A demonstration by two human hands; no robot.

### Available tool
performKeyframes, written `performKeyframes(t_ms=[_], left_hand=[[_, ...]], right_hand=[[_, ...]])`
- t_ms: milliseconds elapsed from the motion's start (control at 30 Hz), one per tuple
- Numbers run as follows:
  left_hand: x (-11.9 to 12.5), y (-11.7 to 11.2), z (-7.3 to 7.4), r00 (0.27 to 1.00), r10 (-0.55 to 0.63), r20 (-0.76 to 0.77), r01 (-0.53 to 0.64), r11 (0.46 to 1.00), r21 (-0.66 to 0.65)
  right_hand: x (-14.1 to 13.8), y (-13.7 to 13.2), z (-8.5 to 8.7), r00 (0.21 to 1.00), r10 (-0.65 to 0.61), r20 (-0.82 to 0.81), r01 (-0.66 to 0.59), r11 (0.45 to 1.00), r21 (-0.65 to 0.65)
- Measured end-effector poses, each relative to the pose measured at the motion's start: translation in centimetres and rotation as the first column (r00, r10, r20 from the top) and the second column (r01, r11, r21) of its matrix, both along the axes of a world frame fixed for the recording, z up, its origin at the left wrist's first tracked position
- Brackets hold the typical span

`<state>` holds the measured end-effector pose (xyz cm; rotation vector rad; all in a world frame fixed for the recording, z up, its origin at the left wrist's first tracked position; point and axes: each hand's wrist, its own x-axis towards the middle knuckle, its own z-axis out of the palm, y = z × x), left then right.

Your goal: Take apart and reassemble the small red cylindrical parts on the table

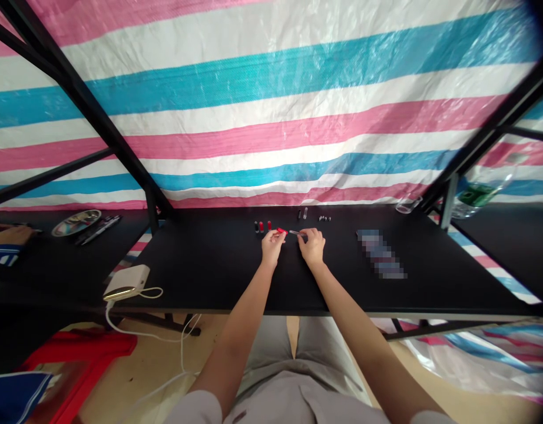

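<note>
Red tubular piece (281,230), pinched between thumb and fingers of the left hand (271,247) over the black tabletop (201,259), faces a slender clear piece (294,232) gripped in the fingertips of the right hand (313,246); whether the two pieces touch cannot be told. Just beyond the left hand sit one black piece (256,227) and two small red pieces (265,226), while a row of small silvery pieces (324,218) lies farther right, beyond the right hand. White box (129,280) with a cable (152,291) occupies the tabletop's near left corner.
</note>
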<state>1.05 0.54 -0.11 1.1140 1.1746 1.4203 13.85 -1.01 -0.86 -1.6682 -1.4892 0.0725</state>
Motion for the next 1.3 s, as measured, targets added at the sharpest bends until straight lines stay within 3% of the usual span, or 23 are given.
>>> performKeyframes(t_ms=[100,200,367,467,567,733,900,1300], left_hand=[[0.0,0.0,-0.3,0.998,-0.039,-0.039,0.041,0.998,0.048],[0.3,-0.2,-0.5,0.977,-0.059,-0.203,0.08,0.992,0.094],[1.7,0.1,-0.6,0.846,-0.031,-0.533,0.13,0.98,0.149],[2.8,1.2,-0.4,0.739,-0.018,-0.673,0.142,0.981,0.13],[4.0,2.8,0.2,0.668,0.015,-0.744,0.079,0.993,0.092],[5.6,5.3,1.1,0.613,0.057,-0.788,0.021,0.996,0.088],[6.4,6.9,1.0,0.57,0.079,-0.818,-0.016,0.996,0.086],[6.8,8.0,0.5,0.371,0.05,-0.927,-0.008,0.999,0.051]], right_hand=[[0.3,0.3,-0.1,0.988,-0.071,-0.134,0.072,0.997,0.002],[1.0,1.0,-0.2,0.961,-0.062,-0.268,0.066,0.998,0.005],[2.5,3.2,-0.4,0.917,-0.074,-0.391,0.066,0.997,-0.033],[3.2,4.7,-0.4,0.934,-0.08,-0.349,0.046,0.993,-0.105],[3.5,6.0,-0.6,0.964,-0.089,-0.251,0.042,0.981,-0.187],[3.5,7.3,-0.7,0.989,-0.096,-0.109,0.07,0.974,-0.217],[3.4,8.0,-0.6,0.992,-0.121,-0.023,0.112,0.964,-0.241],[2.9,8.6,0.5,0.982,-0.169,0.087,0.19,0.89,-0.414]])
